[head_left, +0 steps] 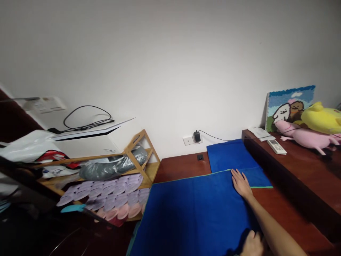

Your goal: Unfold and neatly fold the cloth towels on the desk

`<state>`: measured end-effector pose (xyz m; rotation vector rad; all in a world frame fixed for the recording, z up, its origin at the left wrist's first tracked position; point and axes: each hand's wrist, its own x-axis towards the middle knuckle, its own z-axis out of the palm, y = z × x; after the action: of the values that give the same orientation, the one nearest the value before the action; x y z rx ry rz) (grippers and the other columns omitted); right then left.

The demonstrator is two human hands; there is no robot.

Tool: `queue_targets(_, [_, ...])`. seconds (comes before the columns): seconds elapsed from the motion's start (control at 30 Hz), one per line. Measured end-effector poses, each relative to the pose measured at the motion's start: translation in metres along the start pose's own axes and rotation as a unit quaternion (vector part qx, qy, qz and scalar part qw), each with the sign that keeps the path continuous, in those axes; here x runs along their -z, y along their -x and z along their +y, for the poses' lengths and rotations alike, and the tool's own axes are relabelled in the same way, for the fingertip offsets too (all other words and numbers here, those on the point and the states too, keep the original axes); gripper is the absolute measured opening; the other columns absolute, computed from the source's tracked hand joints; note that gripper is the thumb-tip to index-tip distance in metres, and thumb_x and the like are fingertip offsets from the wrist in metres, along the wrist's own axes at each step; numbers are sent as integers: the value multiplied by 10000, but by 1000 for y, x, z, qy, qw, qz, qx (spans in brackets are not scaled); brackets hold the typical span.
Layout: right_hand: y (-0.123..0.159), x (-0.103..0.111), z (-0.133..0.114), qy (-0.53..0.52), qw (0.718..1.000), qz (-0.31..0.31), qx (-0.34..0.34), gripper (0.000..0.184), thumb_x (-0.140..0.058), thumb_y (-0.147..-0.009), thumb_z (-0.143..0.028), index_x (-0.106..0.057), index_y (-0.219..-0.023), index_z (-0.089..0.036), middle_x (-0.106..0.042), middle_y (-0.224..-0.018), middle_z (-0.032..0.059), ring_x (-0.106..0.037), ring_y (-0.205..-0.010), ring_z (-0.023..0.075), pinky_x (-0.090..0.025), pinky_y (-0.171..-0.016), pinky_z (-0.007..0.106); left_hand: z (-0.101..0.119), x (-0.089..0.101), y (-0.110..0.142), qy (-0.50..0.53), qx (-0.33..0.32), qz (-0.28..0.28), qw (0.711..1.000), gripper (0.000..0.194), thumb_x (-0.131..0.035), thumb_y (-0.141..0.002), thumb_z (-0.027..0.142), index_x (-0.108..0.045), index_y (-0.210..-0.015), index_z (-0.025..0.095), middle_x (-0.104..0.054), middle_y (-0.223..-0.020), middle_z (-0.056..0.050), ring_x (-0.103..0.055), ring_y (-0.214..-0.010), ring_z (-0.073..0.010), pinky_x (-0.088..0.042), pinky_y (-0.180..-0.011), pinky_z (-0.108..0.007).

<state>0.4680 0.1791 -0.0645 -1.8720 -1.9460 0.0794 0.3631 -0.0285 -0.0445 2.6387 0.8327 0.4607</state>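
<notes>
A large blue cloth (181, 209) with a green edge lies spread over the reddish-brown wooden surface. My right hand (241, 183) rests flat on its far right corner, palm down, fingers stretched out. Lower down, near the bottom edge of the view, my left hand (252, 244) is closed at the cloth's right side; its fingers are curled and partly cut off by the frame. Behind the large cloth, a second blue cloth (226, 154) lies folded, and the large one overlaps part of it.
At left, a wooden rack (151, 174) holds lilac and pink slippers (112, 193), a plastic-wrapped grey item and a white box (87, 144). A black charger (196, 136) sits in the wall socket. On the right ledge lie a remote (276, 146), a pink plush (303, 135) and a picture (289, 106).
</notes>
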Motion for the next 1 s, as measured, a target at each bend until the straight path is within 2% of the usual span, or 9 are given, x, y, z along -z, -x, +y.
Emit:
queue_targets(0.1, [0, -1, 2, -2, 1000, 2, 7, 616, -192, -1072, -390, -444, -1617, -255, -468, -1656, 31, -323, -1581, 214, -197, -1296, 483, -3, 7, 8, -25, 17, -12, 999, 323, -562, -956, 359, -679, -1255, 382, -752, -892, -44, -638, -778, -240, -547, -762, -421])
queue_targets(0.2, [2, 1, 3, -10, 1000, 21, 5, 611, -209, -1062, -376, -466, -1602, -249, -486, -1645, 42, -344, -1571, 218, -206, -1292, 487, -5, 6, 19, -33, 49, -17, 998, 208, -578, -939, 272, -721, -1086, 309, -723, -782, -74, -654, -772, -257, -539, -709, -400])
queue_targets(0.33, [2, 13, -5, -103, 992, 66, -34, 621, -276, -1017, -416, -648, -1437, -148, -627, -1508, 138, -513, -1452, 274, -329, -1240, 473, -4, 15, 45, 13, 201, 30, 979, 61, -672, -871, 289, -699, -927, 290, -748, -825, -122, -685, -792, -273, -502, -630, -373])
queue_targets(0.43, [-11, 28, -24, -195, 975, 87, -66, 599, -382, -950, -471, -770, -1225, -108, -721, -1347, 191, -644, -1281, 309, -445, -1152, 438, -3, 47, 68, 134, 296, 83, 942, 123, -712, -814, 354, -679, -918, 296, -769, -862, -79, -693, -781, -244, -498, -666, -350])
queue_targets(0.53, [-34, 47, -49, -220, 969, 84, -73, 480, -472, -880, -434, -818, -1070, -160, -784, -1189, 165, -716, -1115, 306, -517, -1054, 432, -4, 93, 93, 259, 330, 128, 899, 125, -706, -816, 370, -649, -854, 265, -756, -796, -36, -668, -700, -192, -484, -662, -303])
queue_targets(0.63, [-60, 64, -77, -221, 969, 67, -83, 398, -533, -803, -344, -824, -1014, -172, -809, -1101, 149, -745, -1013, 298, -558, -952, 412, -7, 134, 123, 357, 356, 178, 845, 270, -724, -820, 450, -564, -745, 246, -673, -649, 7, -624, -603, -159, -454, -599, -264])
queue_targets(0.8, [-100, 76, -159, -236, 972, -7, -22, 310, -534, -804, -301, -824, -867, -215, -832, -959, 80, -771, -910, 261, -577, -848, 346, -25, 168, 186, 430, 369, 271, 778, 564, -730, -756, 727, -426, -679, 258, -558, -534, 44, -546, -488, -131, -403, -502, -239])
queue_targets(0.9, [-119, 66, -243, -241, 967, -56, 66, 306, -530, -846, -276, -823, -904, -212, -832, -1007, 83, -767, -980, 256, -562, -931, 353, -39, 180, 233, 434, 371, 355, 740, 655, -667, -737, 864, -416, -688, 260, -574, -536, 31, -542, -497, -135, -433, -522, -245])
queue_targets(1.0, [-127, 41, -342, -237, 951, -110, 167, 291, -543, -876, -227, -813, -980, -194, -821, -1087, 93, -748, -1042, 242, -532, -1000, 342, -52, 192, 289, 387, 401, 432, 709, 658, -641, -767, 874, -455, -676, 249, -566, -535, 33, -538, -519, -137, -442, -553, -243])
